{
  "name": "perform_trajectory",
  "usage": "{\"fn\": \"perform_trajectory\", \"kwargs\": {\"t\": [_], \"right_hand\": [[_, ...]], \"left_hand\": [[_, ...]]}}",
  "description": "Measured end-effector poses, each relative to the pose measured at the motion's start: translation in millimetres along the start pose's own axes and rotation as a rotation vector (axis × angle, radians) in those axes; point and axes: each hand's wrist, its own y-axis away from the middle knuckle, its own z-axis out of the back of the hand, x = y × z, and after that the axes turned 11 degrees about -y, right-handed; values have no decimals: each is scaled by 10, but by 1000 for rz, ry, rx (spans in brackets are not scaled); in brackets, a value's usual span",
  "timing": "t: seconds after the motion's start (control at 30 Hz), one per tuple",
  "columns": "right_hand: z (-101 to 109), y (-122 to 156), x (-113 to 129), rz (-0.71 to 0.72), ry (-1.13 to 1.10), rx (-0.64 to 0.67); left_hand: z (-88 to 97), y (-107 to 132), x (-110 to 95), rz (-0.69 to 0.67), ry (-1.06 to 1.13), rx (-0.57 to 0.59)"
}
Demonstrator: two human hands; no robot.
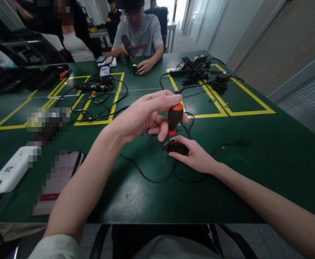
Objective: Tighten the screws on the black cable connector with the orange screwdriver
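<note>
My left hand holds a short screwdriver with a dark grey and orange handle. The forefinger lies over the top of the handle, and the shaft points down at a small black part on the table. My right hand grips that part between thumb and fingers. It has a round base and a short upright post; what kind of device it is, I cannot tell. Whether the screwdriver's tip touches it is hidden. A black cable loops on the table around the part.
The green table carries yellow tape rectangles. A phone and a white power strip lie at left. Cable heaps sit further back. Across the table a person holds a power drill.
</note>
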Motion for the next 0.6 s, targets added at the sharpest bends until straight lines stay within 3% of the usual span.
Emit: {"fn": "perform_trajectory", "kwargs": {"t": [0.6], "right_hand": [[2,0,10,-9,12,8]], "left_hand": [[-7,3,-7,-21,42,-40]]}}
